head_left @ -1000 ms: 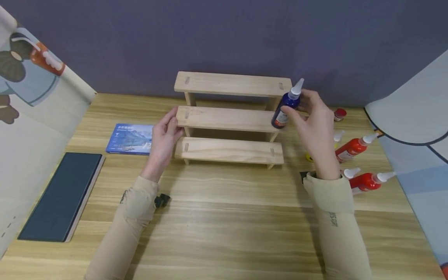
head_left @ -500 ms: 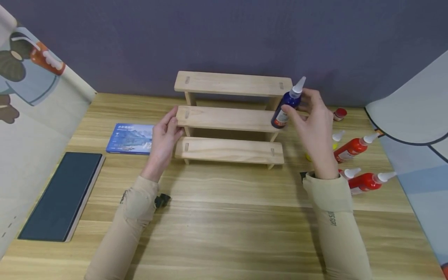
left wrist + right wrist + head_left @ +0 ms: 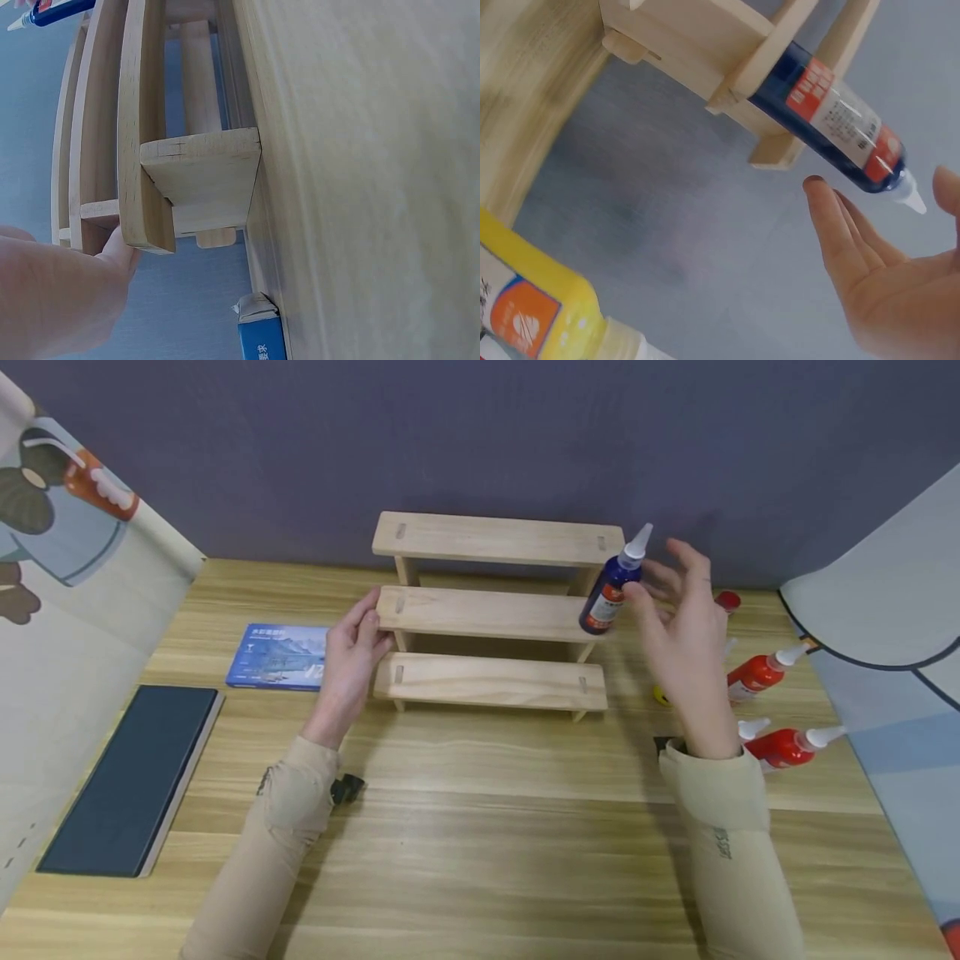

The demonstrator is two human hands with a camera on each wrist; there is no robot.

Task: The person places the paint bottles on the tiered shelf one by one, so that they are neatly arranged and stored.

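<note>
A three-tier wooden stepped rack [image 3: 495,614] stands near the back of the table. My left hand [image 3: 348,660] grips the left end of its middle shelf, thumb in front and the other fingers partly hidden behind. A dark blue paint bottle [image 3: 603,602] with a white pointed nozzle stands upright at the right end of that shelf, its red and white label showing. My right hand [image 3: 692,639] is just right of the bottle, fingers spread. In the right wrist view a gap separates the fingertips [image 3: 814,184] from the blue bottle [image 3: 832,124].
Red paint bottles [image 3: 757,677] with white nozzles stand at the right, beside a yellow bottle [image 3: 559,300] and a small red-capped jar [image 3: 727,602]. Left lie a blue picture box [image 3: 277,656] and a dark flat panel [image 3: 131,777]. A dark wall [image 3: 487,435] rises behind the rack.
My right hand has let go of the blue paint bottle and drawn back a little to the right, fingers spreading. The bottle stays on the middle shelf. My left hand has not moved.
</note>
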